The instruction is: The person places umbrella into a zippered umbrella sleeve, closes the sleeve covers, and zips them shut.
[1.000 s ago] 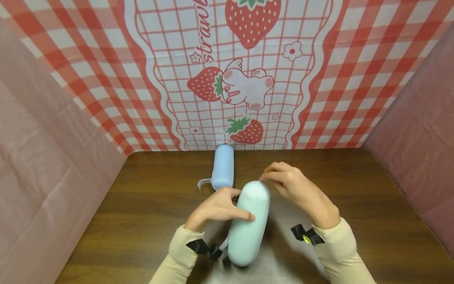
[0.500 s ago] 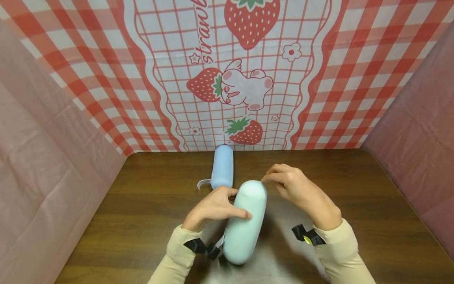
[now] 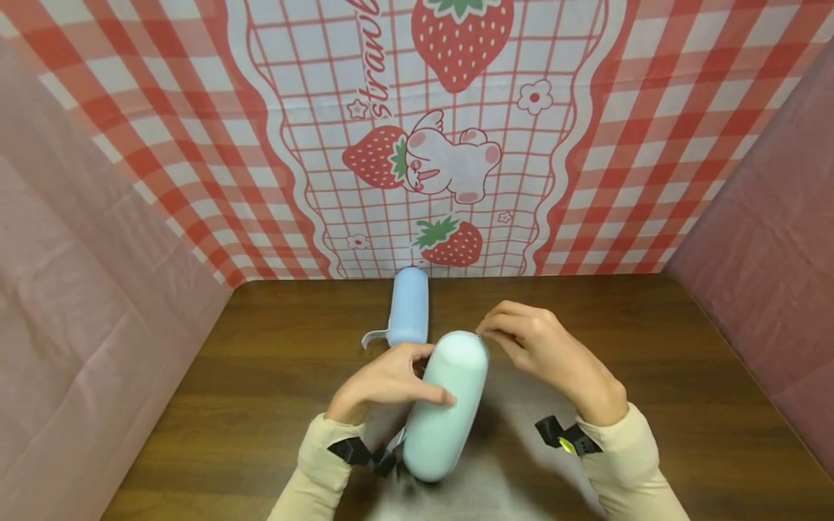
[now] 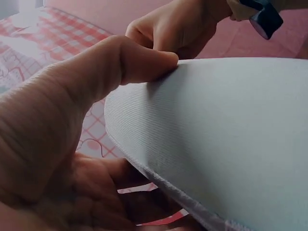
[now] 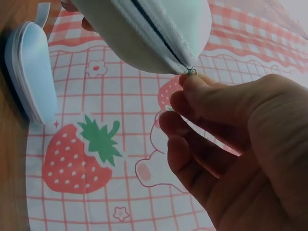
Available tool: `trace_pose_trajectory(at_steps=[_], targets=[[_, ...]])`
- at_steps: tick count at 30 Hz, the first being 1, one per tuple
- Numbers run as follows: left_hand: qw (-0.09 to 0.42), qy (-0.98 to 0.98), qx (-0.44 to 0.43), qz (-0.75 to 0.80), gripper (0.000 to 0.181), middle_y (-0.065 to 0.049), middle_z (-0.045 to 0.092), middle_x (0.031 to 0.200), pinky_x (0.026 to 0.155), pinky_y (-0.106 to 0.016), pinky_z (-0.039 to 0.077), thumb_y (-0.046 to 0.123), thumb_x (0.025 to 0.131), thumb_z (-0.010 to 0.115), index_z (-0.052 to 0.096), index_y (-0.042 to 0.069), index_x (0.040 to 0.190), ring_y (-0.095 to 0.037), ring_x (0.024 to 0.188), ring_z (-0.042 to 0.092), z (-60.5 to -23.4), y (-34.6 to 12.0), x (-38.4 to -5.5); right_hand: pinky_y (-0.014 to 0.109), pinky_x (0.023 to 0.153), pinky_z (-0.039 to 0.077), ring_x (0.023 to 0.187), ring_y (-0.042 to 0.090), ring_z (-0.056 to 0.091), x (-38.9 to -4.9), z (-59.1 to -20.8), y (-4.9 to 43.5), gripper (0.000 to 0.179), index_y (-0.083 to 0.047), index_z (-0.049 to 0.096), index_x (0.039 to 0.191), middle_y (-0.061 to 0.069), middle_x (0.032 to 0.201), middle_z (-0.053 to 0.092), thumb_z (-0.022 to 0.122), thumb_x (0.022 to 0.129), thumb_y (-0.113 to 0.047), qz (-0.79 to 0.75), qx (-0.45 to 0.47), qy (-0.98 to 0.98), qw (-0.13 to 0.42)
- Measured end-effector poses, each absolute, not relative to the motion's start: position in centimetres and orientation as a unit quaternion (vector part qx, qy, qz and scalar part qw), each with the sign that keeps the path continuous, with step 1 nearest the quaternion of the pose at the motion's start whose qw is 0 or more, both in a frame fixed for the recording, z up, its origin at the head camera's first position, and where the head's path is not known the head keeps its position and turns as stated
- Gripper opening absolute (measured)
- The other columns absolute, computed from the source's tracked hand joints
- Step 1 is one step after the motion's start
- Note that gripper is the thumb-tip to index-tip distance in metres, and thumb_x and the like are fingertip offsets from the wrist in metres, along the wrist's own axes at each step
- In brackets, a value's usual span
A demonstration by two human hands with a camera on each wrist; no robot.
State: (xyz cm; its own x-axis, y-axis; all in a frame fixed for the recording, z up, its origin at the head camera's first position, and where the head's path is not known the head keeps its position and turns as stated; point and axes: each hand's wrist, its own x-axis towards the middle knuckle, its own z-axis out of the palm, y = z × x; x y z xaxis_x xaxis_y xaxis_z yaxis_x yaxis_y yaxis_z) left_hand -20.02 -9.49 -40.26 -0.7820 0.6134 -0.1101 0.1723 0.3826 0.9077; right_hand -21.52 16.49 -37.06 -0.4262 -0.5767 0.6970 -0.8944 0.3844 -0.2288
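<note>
A mint-green zip case (image 3: 449, 405), rounded at both ends, tilts over the table in the head view. My left hand (image 3: 391, 376) grips it from the left, thumb on the top face and fingers underneath. In the left wrist view that thumb presses near the case's edge, where a pale seam shows. My right hand (image 3: 537, 340) is at the far end of the case. Its thumb and forefinger pinch the small metal zip pull (image 5: 192, 71) in the right wrist view. A dark line runs along the zip (image 5: 161, 36) up to the pull.
A light blue zip case (image 3: 409, 307) with a wrist strap (image 3: 373, 336) lies behind my left hand, near the back of the wooden table (image 3: 260, 376). A strawberry-print cloth (image 3: 456, 159) hangs along the back edge, with pink cloth (image 3: 769, 239) at the sides.
The mint-green case and my left hand have drifted a little left, the near end tipping further left. My right hand stays at the zip pull, almost in the same place.
</note>
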Motion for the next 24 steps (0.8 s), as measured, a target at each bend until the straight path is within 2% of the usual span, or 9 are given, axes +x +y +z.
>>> trace_pose_trajectory(at_steps=[4, 10, 16, 24], targets=[[0.214, 0.798, 0.244, 0.508, 0.048, -0.001, 0.074, 0.106, 0.083, -0.031, 0.058, 0.028, 0.083, 0.083, 0.069, 0.011, 0.125, -0.011, 0.094, 0.069, -40.1, -9.3, -20.0, 0.02, 0.068, 0.057, 0.078, 0.014, 0.069, -21.5, -37.0, 16.3, 0.028, -0.004, 0.076, 0.091, 0.003, 0.091, 0.073, 0.081, 0.073, 0.017, 0.319, 0.467, -0.778, 0.275], [0.209, 0.791, 0.228, 0.527, 0.039, 0.001, 0.076, 0.1, 0.08, -0.032, 0.06, 0.031, 0.084, 0.084, 0.073, 0.013, 0.117, -0.012, 0.091, 0.071, -40.2, -8.4, -19.6, 0.014, 0.067, 0.056, 0.076, 0.013, 0.069, -21.4, -37.1, 16.1, 0.028, -0.004, 0.076, 0.094, 0.005, 0.093, 0.073, 0.078, 0.076, 0.018, 0.357, 0.468, -0.762, 0.271], [0.198, 0.804, 0.23, 0.511, 0.032, 0.004, 0.075, 0.091, 0.075, -0.03, 0.059, 0.031, 0.081, 0.085, 0.075, 0.012, 0.105, -0.008, 0.082, 0.069, -40.1, -8.1, -19.4, 0.014, 0.067, 0.056, 0.075, 0.013, 0.069, -21.3, -36.9, 16.6, 0.028, -0.004, 0.076, 0.093, 0.005, 0.092, 0.072, 0.078, 0.076, 0.019, 0.36, 0.475, -0.761, 0.257], [0.215, 0.792, 0.223, 0.525, 0.029, -0.001, 0.075, 0.091, 0.074, -0.029, 0.057, 0.025, 0.082, 0.085, 0.076, 0.007, 0.103, -0.009, 0.08, 0.067, -40.4, -8.4, -19.9, 0.013, 0.068, 0.054, 0.078, 0.012, 0.068, -21.3, -36.9, 17.3, 0.03, -0.003, 0.077, 0.094, 0.004, 0.092, 0.073, 0.081, 0.073, 0.018, 0.329, 0.477, -0.781, 0.234]])
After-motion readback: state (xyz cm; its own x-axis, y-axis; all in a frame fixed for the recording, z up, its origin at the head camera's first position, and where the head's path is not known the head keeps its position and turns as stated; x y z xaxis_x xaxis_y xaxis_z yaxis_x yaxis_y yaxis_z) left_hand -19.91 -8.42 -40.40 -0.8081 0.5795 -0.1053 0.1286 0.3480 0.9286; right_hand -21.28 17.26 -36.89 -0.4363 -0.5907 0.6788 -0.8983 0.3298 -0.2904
